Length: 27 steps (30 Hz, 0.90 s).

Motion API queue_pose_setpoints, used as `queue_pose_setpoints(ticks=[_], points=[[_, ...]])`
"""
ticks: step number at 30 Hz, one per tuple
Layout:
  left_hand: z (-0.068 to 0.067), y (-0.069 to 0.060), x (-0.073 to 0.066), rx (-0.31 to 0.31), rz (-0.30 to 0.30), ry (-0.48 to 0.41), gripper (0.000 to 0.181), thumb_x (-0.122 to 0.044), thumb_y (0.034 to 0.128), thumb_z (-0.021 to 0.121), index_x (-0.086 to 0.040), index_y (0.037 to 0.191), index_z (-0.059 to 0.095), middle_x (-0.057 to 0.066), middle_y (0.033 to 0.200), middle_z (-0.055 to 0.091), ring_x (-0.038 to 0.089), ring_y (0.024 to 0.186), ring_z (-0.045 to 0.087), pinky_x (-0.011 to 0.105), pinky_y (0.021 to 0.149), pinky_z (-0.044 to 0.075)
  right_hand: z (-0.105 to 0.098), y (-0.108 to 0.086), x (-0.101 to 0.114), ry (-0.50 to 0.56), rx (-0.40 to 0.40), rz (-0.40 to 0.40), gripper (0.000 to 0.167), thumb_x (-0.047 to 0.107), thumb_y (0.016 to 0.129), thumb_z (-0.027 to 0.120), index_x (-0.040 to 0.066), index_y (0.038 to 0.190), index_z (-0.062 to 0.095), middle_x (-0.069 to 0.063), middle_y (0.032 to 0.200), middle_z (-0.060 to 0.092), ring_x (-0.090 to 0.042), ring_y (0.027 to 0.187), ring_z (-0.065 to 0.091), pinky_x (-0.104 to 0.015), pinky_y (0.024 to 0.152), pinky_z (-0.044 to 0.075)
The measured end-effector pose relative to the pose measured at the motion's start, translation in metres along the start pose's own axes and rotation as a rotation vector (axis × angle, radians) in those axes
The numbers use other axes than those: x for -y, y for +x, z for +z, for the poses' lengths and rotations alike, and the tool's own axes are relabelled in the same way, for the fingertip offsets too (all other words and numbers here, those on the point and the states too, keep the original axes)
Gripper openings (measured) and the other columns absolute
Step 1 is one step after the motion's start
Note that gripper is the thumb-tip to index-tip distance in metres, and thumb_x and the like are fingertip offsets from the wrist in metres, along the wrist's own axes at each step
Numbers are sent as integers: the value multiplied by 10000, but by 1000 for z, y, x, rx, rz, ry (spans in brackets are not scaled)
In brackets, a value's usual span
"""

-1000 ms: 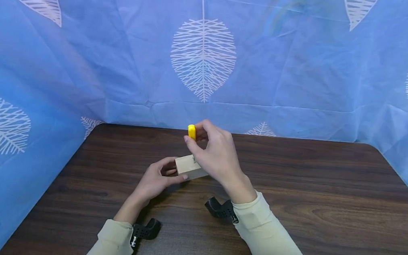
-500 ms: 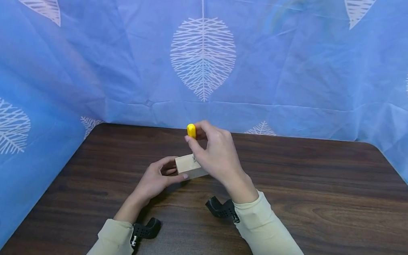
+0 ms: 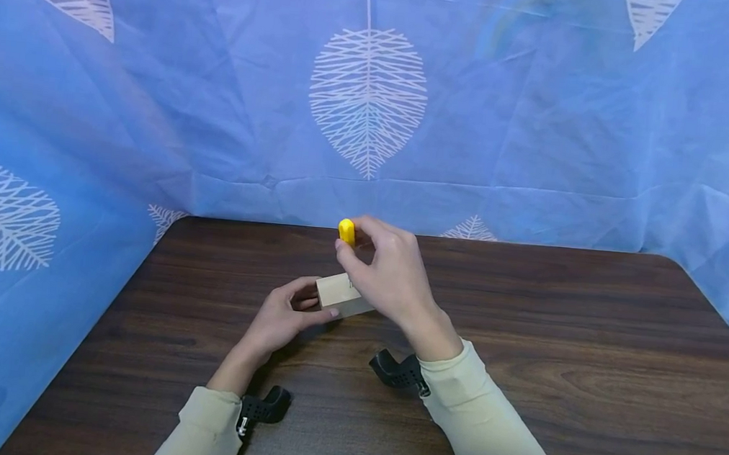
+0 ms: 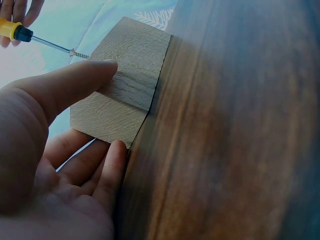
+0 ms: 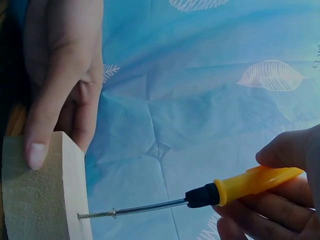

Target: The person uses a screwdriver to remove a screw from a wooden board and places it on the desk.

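Note:
A pale wooden block (image 3: 335,294) rests on the table, steadied by my left hand (image 3: 281,321). The left thumb lies along one side of it, with fingers around the end. Above it my right hand (image 3: 393,270) pinches the yellow handle of a screwdriver (image 5: 240,187) between thumb and fingers. In the right wrist view, the metal shaft runs from a black collar to the head of a screw (image 5: 97,215). The screw's point meets the block's top face, and most of its thread shows. From the head view, the right hand hides the shaft and screw.
The dark wood-grain table (image 3: 586,377) spreads around both hands. Behind and to the sides hangs a blue cloth (image 3: 239,101) printed with white leaves. Black camera mounts (image 3: 397,370) jut inward from both wrists, just above the tabletop.
The yellow handle has turned slightly, showing a different face. Both hands and the block keep nearly the same places; the head view has shifted a little.

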<state>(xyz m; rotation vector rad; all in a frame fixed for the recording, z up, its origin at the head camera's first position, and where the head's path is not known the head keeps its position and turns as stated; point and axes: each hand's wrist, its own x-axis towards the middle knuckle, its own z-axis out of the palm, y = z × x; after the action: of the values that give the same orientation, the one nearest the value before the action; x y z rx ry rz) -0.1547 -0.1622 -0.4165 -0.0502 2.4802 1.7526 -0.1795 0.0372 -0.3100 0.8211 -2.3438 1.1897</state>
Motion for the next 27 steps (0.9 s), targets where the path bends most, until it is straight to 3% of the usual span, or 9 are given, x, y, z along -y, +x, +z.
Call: queue_pose_setpoints(ticks=[4,7,10,16,23,27], points=[[0,0,0,6,3,-4,548,-260,924,876,-225,1432,675,107,1478,653,346,1410,631,526,1183,537,1,0,-1,-5,-16,16,163,179,1001,721,86,1127,767,-52,1007,797,-207,916,759,-401,792,644],[1,0,0,8,-3,-8,554,-258,922,877,-229,1437,672,104,1482,651,348,1411,630,525,1182,538,2,0,-1,-22,-40,10,138,203,1012,729,98,1095,760,-42,986,785,-191,755,681,-311,658,559],[1,0,0,5,-8,-3,555,-267,926,873,-231,1441,669,102,1483,650,350,1410,630,526,1182,538,3,0,-1,-35,-63,-20,154,222,1017,749,86,1085,777,-48,995,786,-207,699,623,-288,616,511],[0,1,0,1,-7,6,546,-281,930,870,-232,1436,673,98,1482,649,341,1412,628,527,1186,533,3,0,-1,-14,-81,-47,175,197,995,792,50,1091,798,-64,958,731,-164,779,686,-316,708,636],[0,1,1,1,-8,6,542,-283,932,868,-231,1435,673,97,1486,648,341,1418,624,530,1186,532,3,1,-2,32,-78,-10,297,172,981,809,46,1230,708,-67,971,749,-153,773,702,-277,714,635],[0,0,1,0,-8,6,542,-277,930,870,-228,1433,675,99,1482,652,340,1417,625,532,1190,529,2,1,-2,40,-87,-17,267,162,971,820,65,1171,673,-56,944,755,-148,786,704,-278,719,638]])
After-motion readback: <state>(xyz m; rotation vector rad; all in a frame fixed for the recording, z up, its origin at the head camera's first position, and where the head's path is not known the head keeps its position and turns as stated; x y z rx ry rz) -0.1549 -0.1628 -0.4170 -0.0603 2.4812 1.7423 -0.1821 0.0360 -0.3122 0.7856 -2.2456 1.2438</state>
